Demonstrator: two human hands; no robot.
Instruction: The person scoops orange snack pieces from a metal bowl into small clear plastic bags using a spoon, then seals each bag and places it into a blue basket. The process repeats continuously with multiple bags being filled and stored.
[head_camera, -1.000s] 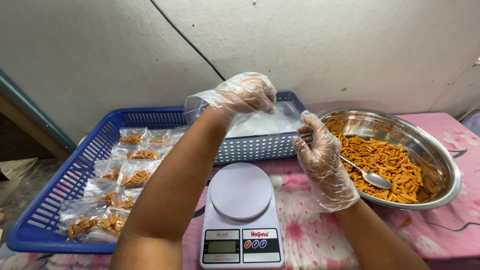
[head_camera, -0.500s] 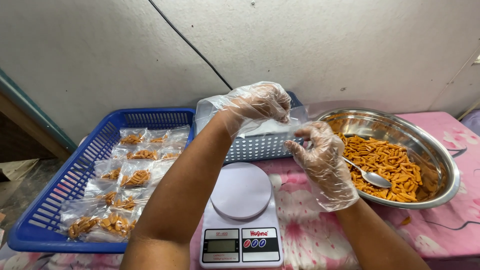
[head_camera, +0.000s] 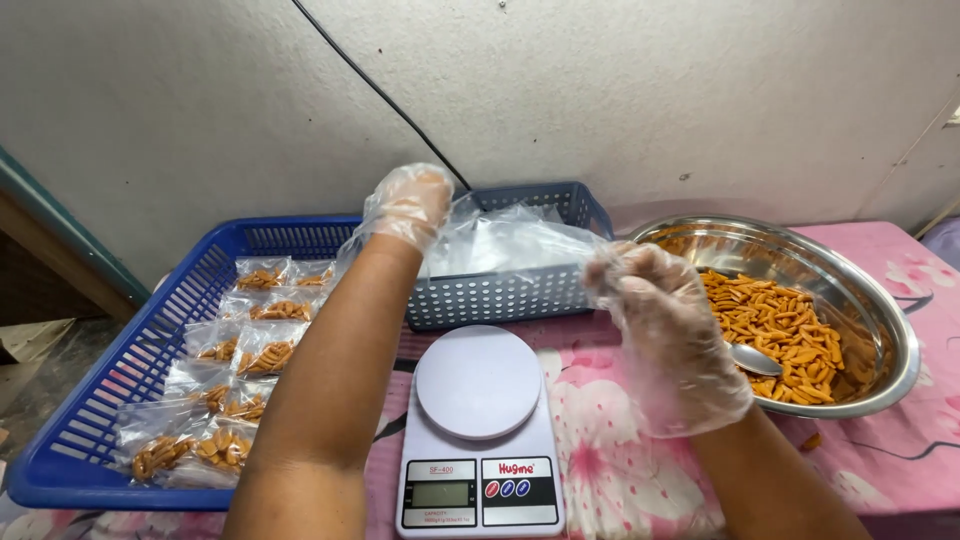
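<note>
Both my hands wear loose clear plastic gloves. My left hand (head_camera: 408, 206) is raised over the small blue basket (head_camera: 500, 296) and pinches one side of an empty clear plastic bag (head_camera: 510, 240). My right hand (head_camera: 665, 320) holds the bag's other side, just left of the steel bowl (head_camera: 880, 310). The bag is stretched between the two hands above a white kitchen scale (head_camera: 478, 430), whose round plate is bare. In the bowl lie orange stick snacks (head_camera: 775, 325) and a metal spoon (head_camera: 755, 358).
A large blue tray (head_camera: 150, 330) at the left holds several small sealed bags of the orange snack (head_camera: 235, 385). The small basket holds more clear bags. A pink flowered cloth (head_camera: 610, 470) covers the table. A grey wall stands close behind.
My left hand has dropped slightly and shifted right with the bag. My right hand has closed on the bag's other side, and the bag is now spread between both hands.
</note>
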